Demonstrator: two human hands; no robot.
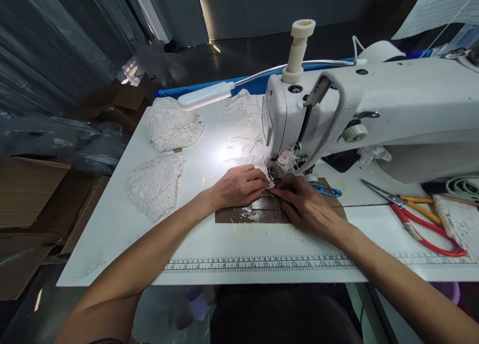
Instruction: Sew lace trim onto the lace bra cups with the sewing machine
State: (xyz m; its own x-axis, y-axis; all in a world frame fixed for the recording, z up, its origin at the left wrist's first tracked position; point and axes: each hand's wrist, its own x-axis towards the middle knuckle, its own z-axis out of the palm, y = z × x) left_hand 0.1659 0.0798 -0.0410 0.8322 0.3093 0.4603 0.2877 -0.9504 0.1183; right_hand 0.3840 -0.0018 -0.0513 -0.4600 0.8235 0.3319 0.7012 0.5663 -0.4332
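Observation:
Both hands meet under the needle area of a white sewing machine (pixel 411 94). My left hand (pixel 241 185) has its fingers closed on the edge of a white lace piece (pixel 271 183) just in front of the presser foot. From the other side my right hand (pixel 305 204) pinches the same small white edge between thumb and forefinger. Most of that piece is hidden by the fingers and the machine head. Beneath the hands lies a brown plate (pixel 232 215) on the table. Blue thread snips (pixel 327 189) lie just behind my right hand.
Two heaps of white lace, a farther one (pixel 174 124) and a nearer one (pixel 157 184), lie at the left. More lace (pixel 243 119) sits behind the machine head. Red-handled scissors (pixel 422 224) rest at the right. A lamp (pixel 205 95) hangs low; a printed ruler (pixel 262 265) edges the table.

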